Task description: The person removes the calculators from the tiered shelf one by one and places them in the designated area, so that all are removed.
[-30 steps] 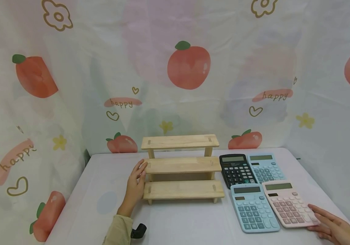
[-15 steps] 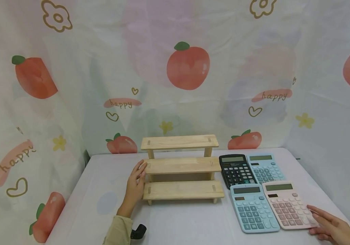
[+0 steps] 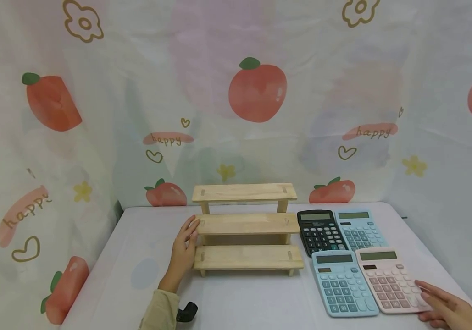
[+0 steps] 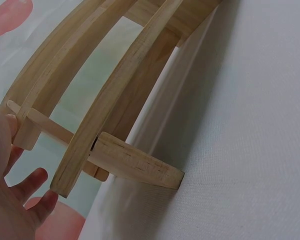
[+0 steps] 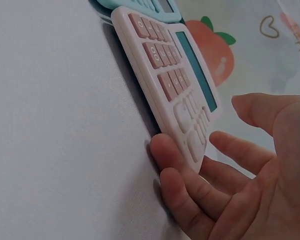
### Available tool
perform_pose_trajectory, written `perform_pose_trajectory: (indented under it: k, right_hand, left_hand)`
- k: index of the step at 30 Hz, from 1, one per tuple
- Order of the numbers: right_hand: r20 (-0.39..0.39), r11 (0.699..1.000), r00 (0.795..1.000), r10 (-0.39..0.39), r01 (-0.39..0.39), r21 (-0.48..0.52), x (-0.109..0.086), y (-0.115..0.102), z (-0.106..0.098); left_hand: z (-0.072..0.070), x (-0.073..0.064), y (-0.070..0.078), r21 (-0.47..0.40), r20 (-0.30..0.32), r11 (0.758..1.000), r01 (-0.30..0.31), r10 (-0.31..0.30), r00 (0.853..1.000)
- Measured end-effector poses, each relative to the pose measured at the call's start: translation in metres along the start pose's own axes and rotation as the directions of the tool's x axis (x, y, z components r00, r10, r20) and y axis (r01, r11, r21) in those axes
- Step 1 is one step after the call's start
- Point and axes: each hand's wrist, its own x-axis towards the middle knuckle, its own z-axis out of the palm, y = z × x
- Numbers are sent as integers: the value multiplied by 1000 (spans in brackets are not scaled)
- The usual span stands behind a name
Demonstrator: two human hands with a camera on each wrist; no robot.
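Note:
At the left end of a three-tier wooden display stand (image 3: pixel 248 223), my left hand (image 3: pixel 183 256) touches the middle shelf with its fingertips. The left wrist view shows the fingers (image 4: pixel 37 182) spread beside the shelf ends. My right hand (image 3: pixel 452 308) is at the lower right corner of a pink calculator (image 3: pixel 390 284). In the right wrist view its fingertips (image 5: pixel 165 150) lie along the calculator's edge, with the thumb apart from it. A light blue calculator (image 3: pixel 343 286) lies just left of the pink one. Behind them are a black calculator (image 3: pixel 320 233) and another light blue calculator (image 3: pixel 359 229).
Everything stands on a white-covered table (image 3: pixel 236 302). A short black bent object (image 3: pixel 187 312) lies by the left sleeve (image 3: pixel 159 309). Cloth walls (image 3: pixel 256 151) printed with fruit and "happy" enclose the back and sides.
The pink calculator has shifted slightly toward the front, its lower edge now nearer the level of the blue one's. My right hand has moved slightly along with it. The left hand stays put.

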Motion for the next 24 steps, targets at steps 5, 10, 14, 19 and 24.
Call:
perform_pose_trajectory:
  k: [5,10,14,19,24]
  right_hand:
    - [6,998,1000,-14,14,-54,2,0,-2]
    - [17,994,999,-42,43,-100,2,2,-6]
    - [-8,989,998,-67,65,-133,2,0,-10]
    - [-47,977,993,-108,98,-190,-3,-7,-11]
    - [-58,951,986,-158,136,-278,-9,-16,-8]
  left_hand:
    - [-2,0,-2,-15,21,1000,-1,1,1000]
    - [-3,-1,-4,-26,32,1000,3,-2,999]
    - [-4,-1,-3,-17,30,1000,5,-5,1000]
    - [-3,-1,-5,-12,26,1000,4,-4,1000]
    - [-3,-1,-4,-16,24,1000,-21,21,999]
